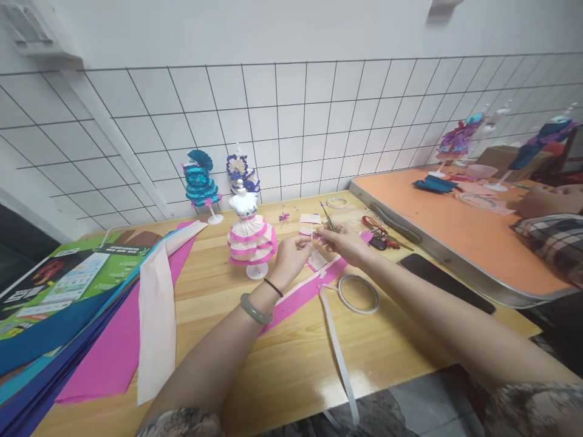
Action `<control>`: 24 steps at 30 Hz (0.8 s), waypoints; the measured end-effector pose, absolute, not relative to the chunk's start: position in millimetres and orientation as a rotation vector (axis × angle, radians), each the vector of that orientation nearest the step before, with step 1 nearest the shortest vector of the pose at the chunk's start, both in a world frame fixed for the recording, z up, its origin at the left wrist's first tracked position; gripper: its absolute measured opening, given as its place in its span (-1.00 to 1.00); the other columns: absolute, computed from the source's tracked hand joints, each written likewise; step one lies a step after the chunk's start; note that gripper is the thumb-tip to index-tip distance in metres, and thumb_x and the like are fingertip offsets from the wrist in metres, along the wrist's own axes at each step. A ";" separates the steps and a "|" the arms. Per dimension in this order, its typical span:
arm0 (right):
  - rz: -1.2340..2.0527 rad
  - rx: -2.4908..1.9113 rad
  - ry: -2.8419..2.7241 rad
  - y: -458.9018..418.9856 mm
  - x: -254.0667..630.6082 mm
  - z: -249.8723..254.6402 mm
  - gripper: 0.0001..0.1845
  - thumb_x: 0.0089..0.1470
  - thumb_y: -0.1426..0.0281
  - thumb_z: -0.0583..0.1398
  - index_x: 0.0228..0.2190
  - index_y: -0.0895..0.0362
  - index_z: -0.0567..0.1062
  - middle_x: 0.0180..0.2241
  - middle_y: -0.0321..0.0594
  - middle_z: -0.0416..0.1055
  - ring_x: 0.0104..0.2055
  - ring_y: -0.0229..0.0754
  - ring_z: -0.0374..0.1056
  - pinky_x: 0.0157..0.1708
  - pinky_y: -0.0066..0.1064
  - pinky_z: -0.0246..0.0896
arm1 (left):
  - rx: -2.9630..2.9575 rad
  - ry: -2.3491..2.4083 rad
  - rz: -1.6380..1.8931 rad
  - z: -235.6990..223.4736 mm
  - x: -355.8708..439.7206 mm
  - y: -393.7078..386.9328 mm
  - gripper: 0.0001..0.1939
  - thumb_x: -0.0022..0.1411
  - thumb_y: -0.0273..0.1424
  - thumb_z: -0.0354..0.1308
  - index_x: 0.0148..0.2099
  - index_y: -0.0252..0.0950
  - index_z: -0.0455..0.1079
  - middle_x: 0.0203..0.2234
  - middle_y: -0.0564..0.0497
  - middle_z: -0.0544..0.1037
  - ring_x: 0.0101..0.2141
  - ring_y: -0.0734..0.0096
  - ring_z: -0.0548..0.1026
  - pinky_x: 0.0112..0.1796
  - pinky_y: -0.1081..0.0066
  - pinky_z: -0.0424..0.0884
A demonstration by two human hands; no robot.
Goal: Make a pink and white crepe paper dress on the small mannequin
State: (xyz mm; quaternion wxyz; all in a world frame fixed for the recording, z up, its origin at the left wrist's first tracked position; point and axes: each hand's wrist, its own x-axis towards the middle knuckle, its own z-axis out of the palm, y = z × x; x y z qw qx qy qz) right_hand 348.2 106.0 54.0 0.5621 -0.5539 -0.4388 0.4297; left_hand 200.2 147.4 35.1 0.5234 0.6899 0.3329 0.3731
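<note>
My left hand (pixel 294 255) is closed in a pinch on a small whitish strip (pixel 312 233). Facing it, my right hand (pixel 345 241) has its fingertips at the same strip and also grips a slim pointed tool (pixel 327 215), dark with some green, whose exact kind I cannot make out. Under and beyond the hands lie small white-and-pink crepe paper pieces (pixel 310 218). A long pink crepe strip (pixel 291 308) runs below them. A mini dress form (pixel 252 240) in a tiered white-and-pink paper skirt stands left of my left hand.
A tape roll (pixel 358 295) with a loose white tail and a phone (pixel 446 282) lie to the right. Colored crepe sheets (pixel 109 340) cover the left side. Two dressed forms, one teal (pixel 200 179), stand behind. Another person's hand (pixel 553 197) is over the orange table (pixel 410 212).
</note>
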 end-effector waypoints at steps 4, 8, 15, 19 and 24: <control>0.864 -1.323 -1.086 107.1 342.1 55.7 -0.64 -0.22 0.21 0.35 -0.52 0.15 0.32 -0.59 -0.32 0.37 -0.58 -0.36 0.28 -0.64 -0.54 0.12 | 1.648 0.781 0.871 36.2 200.5 145.3 -0.76 0.07 -0.38 0.12 -0.22 -0.36 0.49 -0.45 -0.04 0.55 -0.50 0.51 0.43 -0.48 0.52 0.32; 0.654 -1.387 -1.065 119.9 357.5 60.9 -0.64 -0.22 0.28 0.36 -0.51 0.13 0.28 -0.57 -0.34 0.34 -0.54 -0.30 0.36 -0.55 -0.45 0.32 | 1.587 0.830 0.883 38.0 200.3 149.1 -0.67 0.07 -0.41 0.11 -0.10 -0.40 0.42 -0.49 -0.02 0.51 -0.53 0.51 0.42 -0.49 0.50 0.33; 0.527 -1.588 -1.145 142.7 395.7 75.1 -0.71 -0.08 0.35 0.30 -0.42 0.14 0.27 -0.49 -0.26 0.37 -0.51 -0.26 0.43 -0.52 -0.44 0.39 | 1.863 0.853 0.774 39.3 195.6 146.9 -0.51 0.06 -0.37 0.12 0.07 -0.34 0.26 -0.58 0.10 0.43 -0.56 0.50 0.38 -0.51 0.50 0.25; 0.400 -1.763 -1.213 146.3 422.0 85.7 -0.79 -0.05 0.42 0.26 -0.42 0.16 0.30 -0.51 -0.23 0.38 -0.57 -0.24 0.42 -0.62 -0.48 0.29 | 2.033 0.930 0.748 41.2 192.3 143.7 -0.51 0.06 -0.38 0.10 0.07 -0.35 0.27 -0.54 0.07 0.46 -0.48 0.44 0.42 -0.43 0.46 0.26; 0.128 -1.962 -1.208 142.9 461.5 100.9 -0.86 0.03 0.38 0.18 -0.35 0.14 0.30 -0.54 -0.25 0.37 -0.60 -0.25 0.35 -0.64 -0.49 0.18 | 2.135 0.980 0.693 46.6 189.3 142.7 -0.61 0.05 -0.43 0.09 -0.02 -0.33 0.34 -0.55 0.06 0.46 -0.46 0.41 0.43 -0.40 0.46 0.26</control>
